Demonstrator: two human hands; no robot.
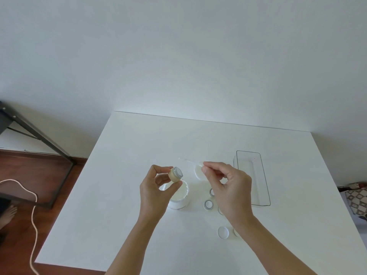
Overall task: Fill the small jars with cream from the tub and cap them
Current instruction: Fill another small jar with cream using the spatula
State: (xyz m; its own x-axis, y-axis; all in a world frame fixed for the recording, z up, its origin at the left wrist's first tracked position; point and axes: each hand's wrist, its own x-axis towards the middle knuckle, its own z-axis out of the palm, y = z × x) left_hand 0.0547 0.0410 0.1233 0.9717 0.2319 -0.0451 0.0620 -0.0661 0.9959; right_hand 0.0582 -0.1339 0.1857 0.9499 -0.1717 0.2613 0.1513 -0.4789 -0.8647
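On the far left, beside the white square table (123, 175), a dark metal frame (35, 133) stands on the brown wooden floor (39, 171), and a pale cord (32, 225) runs across that floor.

Above the table, left of centre, the left hand (154, 192) holds a small cream-coloured jar with a grey threaded neck (175, 174). The thumb and the fingertips pinch this jar by its sides. The jar is tilted, its open mouth turned to the right and a little up, and it has no cap on it. Directly under the hand stands the big white round tub of cream (179, 197), open, with white cream visible inside.

Just right of the tub, its white round lid (198, 171) lies flat on the table, partly behind the right fingers. The right hand (228, 192) pinches a thin clear plastic spatula (190, 161) between thumb and forefinger; the stick points to the left, over the lid and beyond it, and its tip is apart from the jar.

Below the right hand, small clear glass jars with grey rims (208, 204) stand on the table, some of them half hidden by the hand. Nearer to the person, a small white round cap (223, 232) lies on the table, and a second one is partly hidden by the right forearm.

To the right, a clear rectangular plastic tray (264, 175) lies on the table. At the far right edge, a patterned fabric item (356, 199) is seen beyond the table.
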